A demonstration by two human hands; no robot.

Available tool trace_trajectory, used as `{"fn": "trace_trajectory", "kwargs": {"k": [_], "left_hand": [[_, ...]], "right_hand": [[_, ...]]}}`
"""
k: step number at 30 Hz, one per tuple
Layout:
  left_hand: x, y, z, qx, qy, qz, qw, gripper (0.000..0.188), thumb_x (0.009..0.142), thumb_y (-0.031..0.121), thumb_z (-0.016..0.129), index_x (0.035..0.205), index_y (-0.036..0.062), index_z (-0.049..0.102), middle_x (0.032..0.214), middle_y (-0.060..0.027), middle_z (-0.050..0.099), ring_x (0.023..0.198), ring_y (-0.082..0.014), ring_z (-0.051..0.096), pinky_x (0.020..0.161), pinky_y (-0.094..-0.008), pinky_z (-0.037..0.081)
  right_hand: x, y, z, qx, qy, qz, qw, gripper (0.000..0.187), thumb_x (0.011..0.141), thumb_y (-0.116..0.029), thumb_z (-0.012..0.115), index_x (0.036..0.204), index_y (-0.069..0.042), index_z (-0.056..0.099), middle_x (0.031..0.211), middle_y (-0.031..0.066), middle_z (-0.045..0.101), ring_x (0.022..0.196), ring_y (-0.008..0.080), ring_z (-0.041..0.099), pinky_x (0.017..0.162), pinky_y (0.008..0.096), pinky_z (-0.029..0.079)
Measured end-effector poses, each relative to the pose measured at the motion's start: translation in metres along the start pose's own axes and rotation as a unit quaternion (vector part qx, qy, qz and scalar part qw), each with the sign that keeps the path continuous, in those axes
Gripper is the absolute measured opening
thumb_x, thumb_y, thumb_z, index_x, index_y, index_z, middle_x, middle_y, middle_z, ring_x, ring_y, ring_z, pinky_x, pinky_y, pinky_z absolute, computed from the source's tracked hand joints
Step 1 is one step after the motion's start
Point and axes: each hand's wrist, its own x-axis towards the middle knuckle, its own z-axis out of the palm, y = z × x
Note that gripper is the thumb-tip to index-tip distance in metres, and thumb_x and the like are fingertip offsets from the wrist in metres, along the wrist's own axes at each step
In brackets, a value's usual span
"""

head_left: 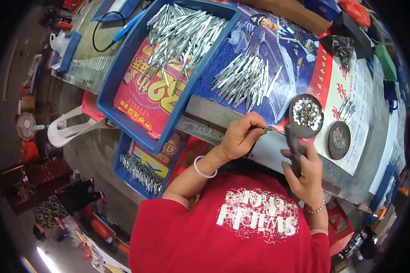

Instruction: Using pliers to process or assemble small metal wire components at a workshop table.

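Observation:
My left hand point(242, 137) is closed in a pinch near the table's front edge. Between thumb and forefinger sticks out the tip of a small thin metal piece point(269, 129). A dark, long-bodied hand tool point(294, 146), its exact kind unclear, is gripped in my right hand point(306, 175). The tool's upper end reaches the near rim of a round dark dish point(315, 130) holding small shiny discs. To the right, a smaller dark dish point(331, 149) contains tiny metal parts. Beyond my left hand lies a pile of slim silver metal strips point(247, 79).
A large blue tray point(105, 98) with many silver strips stands at the left. Below it is a smaller blue bin point(123, 148) of metal parts. A black plastic bag point(343, 49) and boxes line the far right. Another person point(54, 209) is at the lower left, beyond a white chair point(68, 125).

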Motion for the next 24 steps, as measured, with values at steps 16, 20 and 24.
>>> {"fn": "trace_trajectory", "kwargs": {"k": [16,20,24], "left_hand": [[0.002,-0.006,-0.010,-0.104,0.007,-0.048,0.993,0.009,0.097,0.009,0.055,0.099,0.0018,0.050,0.090,-0.0073,0.057,0.067,-0.0089,0.053,0.062,-0.0223,0.044],[-0.006,0.013,-0.002,-0.231,0.047,-0.126,0.964,0.009,0.099,0.011,0.052,0.099,0.0036,0.049,0.083,-0.0040,0.056,0.065,-0.0085,0.052,0.061,-0.0216,0.044],[-0.008,0.027,-0.001,-0.350,0.063,-0.225,0.907,0.012,0.101,0.016,0.050,0.097,0.0044,0.048,0.082,-0.0024,0.056,0.064,-0.0077,0.053,0.058,-0.0205,0.043]], "right_hand": [[0.029,-0.031,-0.009,-0.147,-0.074,-0.010,0.986,0.017,0.070,-0.002,0.070,0.085,0.004,0.064,0.094,0.0184,0.055,0.073,0.0374,0.060,0.063,0.0390,0.047],[0.015,-0.033,-0.014,-0.128,-0.043,0.017,0.991,0.019,0.068,-0.005,0.073,0.076,0.004,0.059,0.097,0.0205,0.055,0.071,0.0378,0.058,0.061,0.0414,0.046],[0.005,-0.020,-0.014,-0.182,-0.080,-0.010,0.980,0.023,0.066,-0.009,0.076,0.074,0.003,0.059,0.098,0.0205,0.055,0.071,0.0364,0.058,0.062,0.0413,0.047]]}}
